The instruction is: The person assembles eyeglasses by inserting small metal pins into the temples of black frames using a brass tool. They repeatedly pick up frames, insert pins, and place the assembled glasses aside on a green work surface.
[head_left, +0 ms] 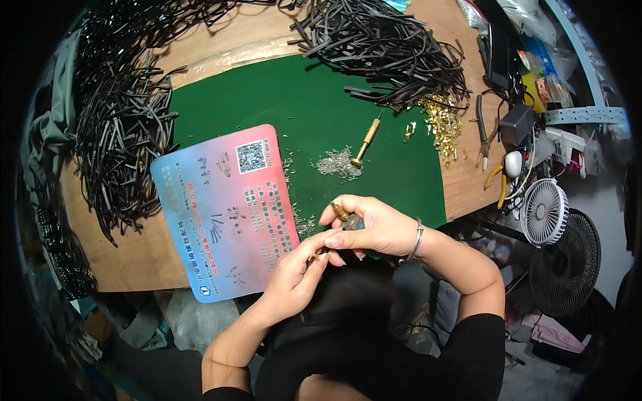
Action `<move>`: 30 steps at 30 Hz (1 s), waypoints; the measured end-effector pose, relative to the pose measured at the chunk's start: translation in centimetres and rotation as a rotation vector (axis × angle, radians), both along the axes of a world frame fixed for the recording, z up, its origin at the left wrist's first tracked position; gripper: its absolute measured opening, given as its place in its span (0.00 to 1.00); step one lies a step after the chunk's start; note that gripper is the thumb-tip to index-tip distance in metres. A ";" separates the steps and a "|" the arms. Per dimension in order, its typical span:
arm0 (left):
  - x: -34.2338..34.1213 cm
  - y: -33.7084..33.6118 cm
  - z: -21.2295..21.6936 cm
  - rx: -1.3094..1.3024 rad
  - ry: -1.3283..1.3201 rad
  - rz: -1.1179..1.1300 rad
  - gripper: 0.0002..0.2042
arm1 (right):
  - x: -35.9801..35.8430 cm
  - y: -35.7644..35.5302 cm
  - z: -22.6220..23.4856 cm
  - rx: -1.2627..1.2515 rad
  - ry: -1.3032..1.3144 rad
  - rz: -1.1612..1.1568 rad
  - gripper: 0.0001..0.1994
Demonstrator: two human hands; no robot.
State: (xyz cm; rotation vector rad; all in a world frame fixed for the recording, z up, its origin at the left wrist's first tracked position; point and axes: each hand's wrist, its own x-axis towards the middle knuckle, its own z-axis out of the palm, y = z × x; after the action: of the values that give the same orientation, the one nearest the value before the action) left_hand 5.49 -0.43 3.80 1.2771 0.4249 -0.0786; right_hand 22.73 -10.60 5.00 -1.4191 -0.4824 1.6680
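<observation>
Right hand [372, 227] closed around a small brass-tipped screwdriver [341, 212], its tip pointing up and leftward past the knuckles; left hand [299, 271], just below and touching it, pinches a small gold-coloured part [314, 256] between thumb and fingertips. Beyond the hands lie a second brass-handled tool [366, 143] and a heap of tiny silver pieces [338, 164] on the green mat [267, 100], with a pink-and-blue printed card [224, 207] to the left.

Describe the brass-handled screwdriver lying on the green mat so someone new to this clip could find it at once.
Start at the green mat covering the middle of the wooden table. Near its right part, just right of a small pile of silver screws, lies the screwdriver, slanting up to the right. It is the only tool resting on the mat; the pliers lie off it, on bare wood.
</observation>
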 end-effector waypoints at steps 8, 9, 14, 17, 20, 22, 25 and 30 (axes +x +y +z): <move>-0.5 -0.5 0.7 0.143 -0.079 -0.023 0.17 | -0.1 -1.1 -0.2 -0.054 0.281 0.034 0.28; -0.2 -0.4 0.9 0.188 -0.076 -0.035 0.17 | -0.2 -1.3 -0.6 0.050 0.087 0.034 0.27; -0.4 0.9 0.9 0.199 0.193 0.000 0.18 | 0.2 -3.3 0.2 0.047 -0.604 0.163 0.23; -0.4 1.1 -1.3 0.458 0.052 0.155 0.18 | 0.7 -4.5 0.7 0.039 -0.937 0.156 0.18; 0.2 0.4 -1.7 0.508 0.030 0.173 0.19 | 0.7 -3.7 0.8 0.077 -1.268 0.179 0.17; 0.5 0.7 -1.9 0.533 0.006 0.177 0.19 | 0.3 -3.2 -0.2 0.035 -1.421 0.167 0.17; 0.2 0.8 -1.4 0.393 0.072 0.177 0.19 | 0.3 -3.2 -0.7 0.109 -1.502 0.118 0.16; 0.3 0.9 -2.4 0.487 -0.025 0.176 0.19 | 0.1 -2.7 -0.8 0.086 -1.522 0.136 0.16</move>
State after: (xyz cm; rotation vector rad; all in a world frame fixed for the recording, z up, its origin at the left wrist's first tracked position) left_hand 5.81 0.45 1.39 1.7097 0.5541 0.2008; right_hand 22.85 -13.29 4.20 -2.4096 -1.4283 0.3137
